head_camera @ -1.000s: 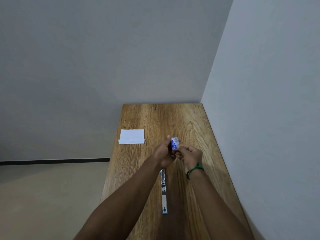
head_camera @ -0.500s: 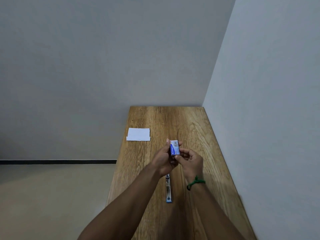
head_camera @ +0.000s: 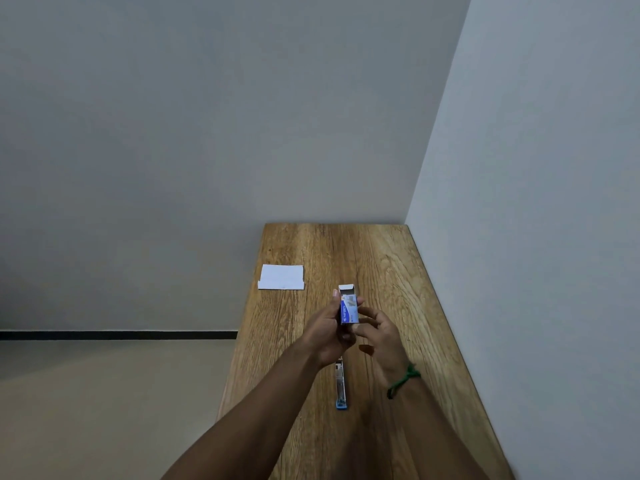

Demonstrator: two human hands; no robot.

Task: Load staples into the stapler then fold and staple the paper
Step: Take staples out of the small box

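A small blue and white staple box [head_camera: 348,309] stands upright above the table, its top flap open and pointing away from me. My left hand [head_camera: 327,329] grips the box, thumb up its left side. My right hand [head_camera: 379,332] is just right of it, fingers loosely curled, fingertips touching the box's lower right corner. The stapler [head_camera: 340,384] lies opened out flat on the wooden table [head_camera: 391,271] below my hands, silver rail showing and a blue end toward me; its far end is hidden by my left hand. A white paper [head_camera: 281,277] lies at the table's left edge.
The table is narrow and runs away from me, its right side against a white wall [head_camera: 536,237]. Its left edge drops to a beige floor [head_camera: 104,403]. A grey wall closes the far end.
The box's top flap has been opened and now sticks up. My right hand has drawn slightly back from the box. The view has shifted a little, so everything sits lower and more to the right.
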